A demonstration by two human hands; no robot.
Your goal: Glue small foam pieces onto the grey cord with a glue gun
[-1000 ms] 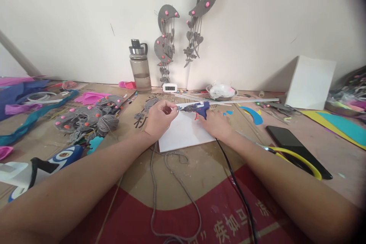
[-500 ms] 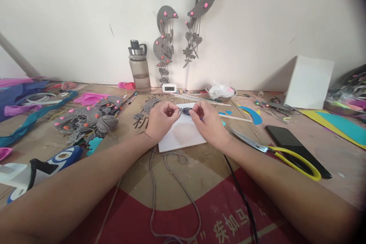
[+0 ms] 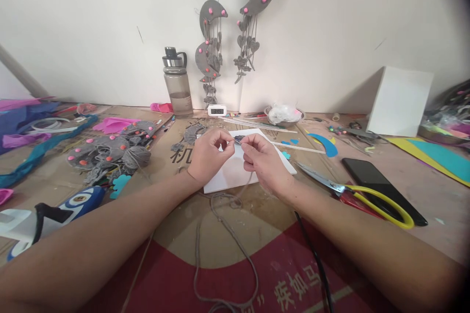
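Observation:
Over a white board point(image 3: 227, 175), my two hands meet with their fingertips close together. My left hand point(image 3: 210, 155) is closed in a pinch at a small dark grey piece point(image 3: 238, 138), whose exact shape the fingers hide. On the other side of that piece, my right hand point(image 3: 266, 162) is closed too, thumb against forefinger, its other fingers curled. Grey yarn point(image 3: 235, 239) hangs from below the right hand and lies in loops on the cardboard in front of me.
Yellow-handled scissors point(image 3: 340, 188) and a black phone point(image 3: 382, 190) lie right of my forearm. On the left are grey crescents with coloured dots point(image 3: 97, 150), a yarn ball point(image 3: 136, 156) and a blue-and-white glue gun point(image 3: 79, 200). A bottle point(image 3: 178, 88) and small clock point(image 3: 217, 110) stand behind.
My right hand has turned and curled its lower fingers, with yarn now trailing under it. A stretch of yarn has been drawn up from the table. The left hand keeps its pinch.

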